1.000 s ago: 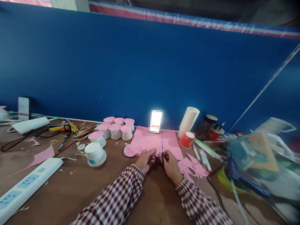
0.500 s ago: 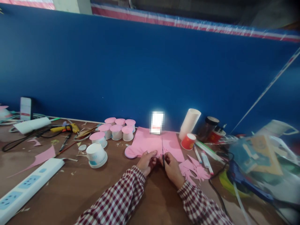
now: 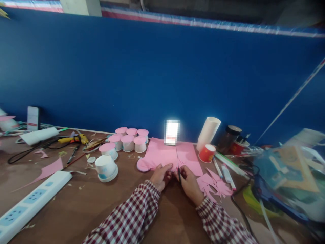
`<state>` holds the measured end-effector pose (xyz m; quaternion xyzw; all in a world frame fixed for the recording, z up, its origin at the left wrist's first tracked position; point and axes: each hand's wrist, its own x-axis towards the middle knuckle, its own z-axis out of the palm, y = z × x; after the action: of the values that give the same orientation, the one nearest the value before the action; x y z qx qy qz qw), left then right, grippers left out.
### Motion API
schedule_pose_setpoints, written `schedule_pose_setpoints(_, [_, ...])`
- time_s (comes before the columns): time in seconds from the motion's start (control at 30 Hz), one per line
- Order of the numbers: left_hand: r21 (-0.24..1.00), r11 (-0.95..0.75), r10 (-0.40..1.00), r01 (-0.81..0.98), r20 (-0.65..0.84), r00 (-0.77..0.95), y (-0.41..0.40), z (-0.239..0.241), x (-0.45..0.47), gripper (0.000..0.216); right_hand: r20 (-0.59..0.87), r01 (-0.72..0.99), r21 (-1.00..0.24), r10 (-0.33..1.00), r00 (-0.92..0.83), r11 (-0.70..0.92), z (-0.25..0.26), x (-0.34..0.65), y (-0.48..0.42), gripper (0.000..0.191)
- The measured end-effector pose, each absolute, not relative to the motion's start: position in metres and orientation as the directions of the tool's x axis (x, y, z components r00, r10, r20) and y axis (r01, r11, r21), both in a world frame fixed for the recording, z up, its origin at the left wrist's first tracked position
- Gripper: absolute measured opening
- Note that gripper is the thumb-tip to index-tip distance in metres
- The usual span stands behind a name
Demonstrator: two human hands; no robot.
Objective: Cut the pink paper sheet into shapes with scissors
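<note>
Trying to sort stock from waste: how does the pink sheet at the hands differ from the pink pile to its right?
The pink sheet is one large flat piece; the pink pile is many small jagged bits. The left hand holds the sheet and scissors meet it; the pile lies untouched. Both are the same pink.

On the table [image 3: 76, 210] the paper sheet [image 3: 162, 154] lies central, upturned cups [image 3: 129, 142] left of it, scraps [image 3: 215, 185] right, power strip [image 3: 30, 200] near left.
</note>
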<state>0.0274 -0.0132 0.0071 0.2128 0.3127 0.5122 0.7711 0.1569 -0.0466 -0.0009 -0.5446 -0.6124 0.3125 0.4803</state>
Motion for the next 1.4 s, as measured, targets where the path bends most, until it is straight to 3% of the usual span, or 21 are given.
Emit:
schedule_pose_setpoints(0.33, [0.688, 0.373, 0.927, -0.623, -0.248, 0.282, -0.0156, 0.0096, 0.0272, 0.036, 0.251, 0.317, -0.923, 0.966, 0.062, 0.219, 0.0036, 0.1559, -0.0482, 0.029])
schedule_pose_setpoints(0.8, [0.682, 0.367, 0.929, -0.633, -0.232, 0.288, -0.0145, 0.0052, 0.0277, 0.031, 0.265, 0.266, -0.937, 0.957, 0.118, 0.227, -0.0005, 0.1581, -0.0472, 0.030])
schedule_pose_setpoints(1.03, [0.679, 0.382, 0.924, -0.627, -0.256, 0.285, -0.0142, 0.0075, 0.0271, 0.033, 0.155, 0.233, -0.966, 0.974, 0.164, 0.115, -0.0027, 0.1592, -0.0476, 0.034])
schedule_pose_setpoints(1.4, [0.656, 0.392, 0.919, -0.645, -0.253, 0.301, -0.0151, 0.0101, 0.0273, 0.035, 0.237, 0.257, -0.946, 0.962, 0.134, 0.197, -0.0042, 0.1619, -0.0466, 0.012])
